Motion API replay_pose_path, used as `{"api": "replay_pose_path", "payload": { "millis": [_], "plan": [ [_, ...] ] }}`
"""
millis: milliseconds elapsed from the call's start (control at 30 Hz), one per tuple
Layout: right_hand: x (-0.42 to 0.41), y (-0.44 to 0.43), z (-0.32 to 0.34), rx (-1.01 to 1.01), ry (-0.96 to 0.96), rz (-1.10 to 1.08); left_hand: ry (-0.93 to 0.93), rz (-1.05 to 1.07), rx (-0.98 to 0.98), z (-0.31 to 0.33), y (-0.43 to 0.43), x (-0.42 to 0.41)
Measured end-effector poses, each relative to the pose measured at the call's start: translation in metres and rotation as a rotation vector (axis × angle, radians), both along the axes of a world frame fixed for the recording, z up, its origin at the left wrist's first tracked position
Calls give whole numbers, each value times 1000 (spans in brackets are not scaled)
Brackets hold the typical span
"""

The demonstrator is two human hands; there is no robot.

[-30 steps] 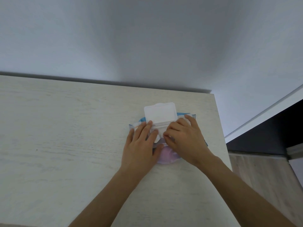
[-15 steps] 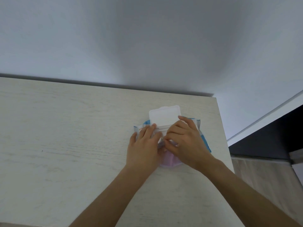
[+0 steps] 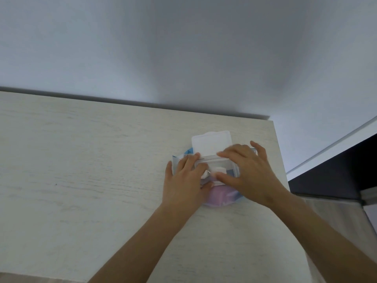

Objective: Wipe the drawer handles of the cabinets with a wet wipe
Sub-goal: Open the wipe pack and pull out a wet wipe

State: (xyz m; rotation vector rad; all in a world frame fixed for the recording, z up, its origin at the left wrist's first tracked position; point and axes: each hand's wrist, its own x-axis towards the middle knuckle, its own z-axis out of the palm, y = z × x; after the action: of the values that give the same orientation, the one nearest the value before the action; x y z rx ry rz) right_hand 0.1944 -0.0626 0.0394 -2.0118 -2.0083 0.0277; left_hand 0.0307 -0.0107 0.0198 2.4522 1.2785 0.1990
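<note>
- A pale wood-grain desk [image 3: 81, 170] stands against a grey wall [image 3: 183, 48].
- The right hand [image 3: 251, 172], slightly blurred, lies over the pack, fingers spread wide, gripping nothing.
- The left hand [image 3: 183, 180] presses the pack's left side, fingers straight.
- The wet wipe pack [image 3: 222, 196] lies near the desk's far right corner, with its white flap [image 3: 211, 142] folded back.

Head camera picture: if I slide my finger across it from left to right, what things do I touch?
Bare wooden top → left hand → right hand → dark opening. The wipes pack lies under both hands, so it has no clear place in the line.
</note>
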Motion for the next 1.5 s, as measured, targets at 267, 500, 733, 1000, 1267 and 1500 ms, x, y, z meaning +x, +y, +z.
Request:
{"api": "replay_pose_path", "payload": {
  "millis": [267,500,733,1000,1267,1500],
  "plan": [
    [-15,9,-11,28,-94,58,55,-33,40,-2,-1,-3],
    [-14,0,-28,266,-71,63,-41,-53,110,-7,-2,-3],
    [-14,-5,-28,300,201,-111,-10,-31,30,-8,0,-2],
    [-6,-17,-20,410,-245,89,-254,-31,212,-13,-1,-5],
    [-9,-15,-20,331,-437,11,-327,-9,148,-15,-5,4],
    [-14,-15,-6,392,-280,-50,-262,48,102,-19,-8,8]
  ]
}}
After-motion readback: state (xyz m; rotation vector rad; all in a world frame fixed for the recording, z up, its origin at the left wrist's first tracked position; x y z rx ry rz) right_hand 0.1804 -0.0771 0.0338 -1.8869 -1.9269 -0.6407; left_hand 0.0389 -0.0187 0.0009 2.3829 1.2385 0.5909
